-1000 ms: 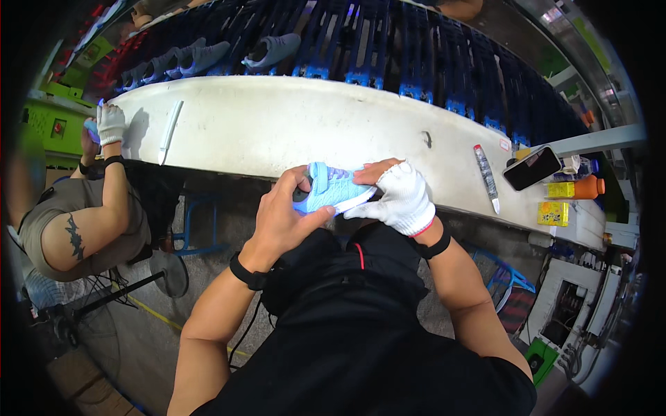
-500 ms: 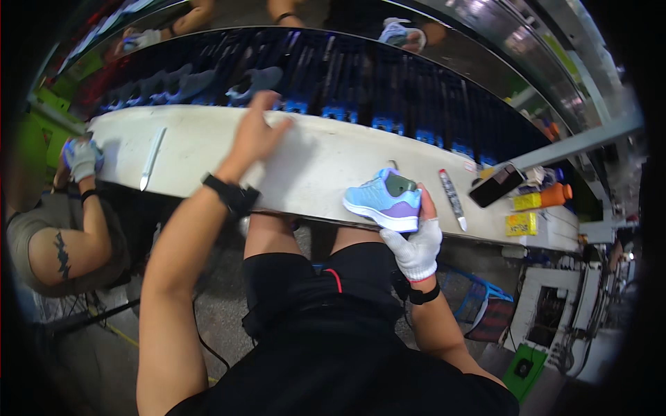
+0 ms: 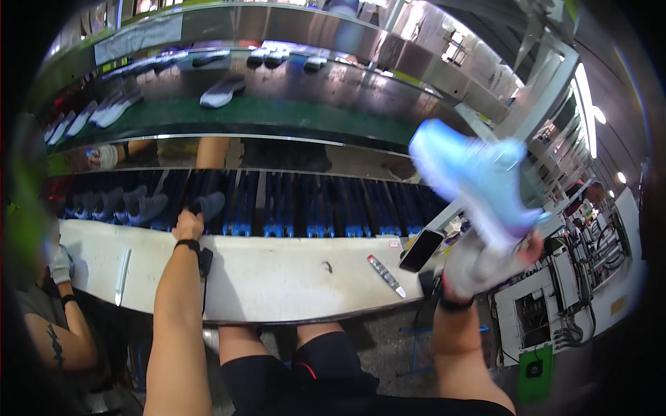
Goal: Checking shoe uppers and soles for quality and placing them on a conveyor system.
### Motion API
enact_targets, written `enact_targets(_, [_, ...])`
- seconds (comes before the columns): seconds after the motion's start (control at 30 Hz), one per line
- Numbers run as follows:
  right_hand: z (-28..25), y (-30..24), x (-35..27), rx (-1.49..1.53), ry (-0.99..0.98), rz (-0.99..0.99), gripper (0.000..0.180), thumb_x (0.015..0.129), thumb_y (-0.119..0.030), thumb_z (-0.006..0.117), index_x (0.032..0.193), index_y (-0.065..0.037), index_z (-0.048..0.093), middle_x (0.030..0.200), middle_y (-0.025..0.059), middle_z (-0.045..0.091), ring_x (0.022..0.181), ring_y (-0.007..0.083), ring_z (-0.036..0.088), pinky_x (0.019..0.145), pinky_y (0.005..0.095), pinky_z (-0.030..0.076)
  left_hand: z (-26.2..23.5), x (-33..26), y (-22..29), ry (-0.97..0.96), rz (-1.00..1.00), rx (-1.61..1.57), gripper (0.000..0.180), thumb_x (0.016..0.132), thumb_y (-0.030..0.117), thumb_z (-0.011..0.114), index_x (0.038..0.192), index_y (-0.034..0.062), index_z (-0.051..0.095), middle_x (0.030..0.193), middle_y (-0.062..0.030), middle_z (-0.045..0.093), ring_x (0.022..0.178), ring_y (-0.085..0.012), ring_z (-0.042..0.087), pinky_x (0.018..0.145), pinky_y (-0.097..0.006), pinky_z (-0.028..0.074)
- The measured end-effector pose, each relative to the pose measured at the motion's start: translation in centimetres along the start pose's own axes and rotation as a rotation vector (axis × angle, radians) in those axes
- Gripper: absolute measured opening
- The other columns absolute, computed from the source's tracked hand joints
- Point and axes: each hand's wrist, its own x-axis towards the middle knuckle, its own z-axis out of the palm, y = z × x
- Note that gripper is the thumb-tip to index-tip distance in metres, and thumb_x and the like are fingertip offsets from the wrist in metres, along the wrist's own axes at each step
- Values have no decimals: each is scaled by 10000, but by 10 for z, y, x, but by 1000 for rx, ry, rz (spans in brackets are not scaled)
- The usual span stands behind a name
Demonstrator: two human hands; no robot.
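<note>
In the head view, the right hand [image 3: 485,262], in a white glove, is raised to the right of the tabletop [image 3: 277,274] and closed around the sole of a light blue sneaker [image 3: 479,177]. The sneaker is held up in the air, blurred, its toe pointing up and left, well above the tabletop.

The bare left hand [image 3: 187,224], with a black wristband, reaches across the tabletop to its far edge and rests on a dark grey shoe [image 3: 208,204] standing on the dark conveyor belt [image 3: 312,201]; its fingers curl over the shoe, but how firmly they hold it I cannot tell. More grey shoes stand in a row on the belt to the left.

On the white tabletop lie a slim tube [image 3: 386,275] and, just beside it to the right, a black phone [image 3: 420,250] at the edge. A knife-like blade [image 3: 122,275] lies near the left end.

At the lower left a co-worker's gloved hand [image 3: 61,265] shows beside the tabletop.
</note>
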Motion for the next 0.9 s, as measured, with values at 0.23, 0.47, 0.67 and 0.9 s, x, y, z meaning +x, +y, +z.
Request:
enact_targets(0.23, [132, 52, 111, -433, -636, 126, 519, 951, -488, 825, 1285, -92, 800, 1176, 139, 823, 1081, 315, 773, 1012, 414, 594, 5, -12, -8, 225, 111, -32, 438, 1025, 368, 742, 1348, 73, 731, 1316, -199, 771, 1265, -417, 714, 1077, -534, 510])
enact_targets(0.47, [130, 122, 47, -726, -807, -215, 776, 923, -529, 821, 1520, -64, 651, 1621, 243, 572, 1498, 422, 536, 1263, 494, 425, -7, 27, -59, 264, 195, -610, 390, 1099, 363, 654, 1036, -4, 769, 910, -152, 785, 843, -311, 756, 747, -446, 563])
enact_targets(0.67, [122, 199, 102, -1089, -756, 14, 1029, 983, -719, 656, 1727, -64, 378, 1790, 265, 331, 1652, 435, 324, 1348, 510, 277, -40, -73, -77, -235, 153, -1219, 361, 1152, 349, 603, 907, 95, 684, 754, 19, 611, 619, -121, 585, 576, -309, 505])
enact_targets(0.9, [156, 211, 101, -1259, -942, 314, 1087, 1010, -725, 604, 1753, -4, 272, 1821, 267, 253, 1633, 429, 376, 1319, 502, 349, -56, -201, -124, -273, 381, -739, 266, 1075, 215, 671, 973, -19, 747, 816, -63, 729, 745, -138, 663, 689, -308, 525])
